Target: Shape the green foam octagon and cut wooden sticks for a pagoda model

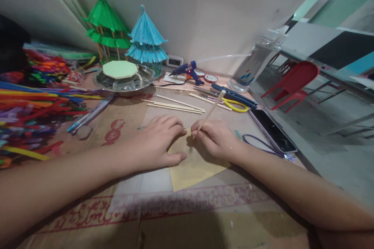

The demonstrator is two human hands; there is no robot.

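A sheet of yellow paper lies on the work surface under both hands. My left hand rests on its left part, thumb and fingers apart, holding nothing. My right hand pinches a thin wooden stick near its lower end, over the paper. The stick tilts up and to the right; its lower tip is hidden by the fingers. Just beyond the hands lie several similar loose sticks.
Colourful pipe cleaners crowd the left. Behind stand green and blue model pavilions, a metal tray and a glue gun. Yellow-handled scissors, a water bottle and a phone line the right edge.
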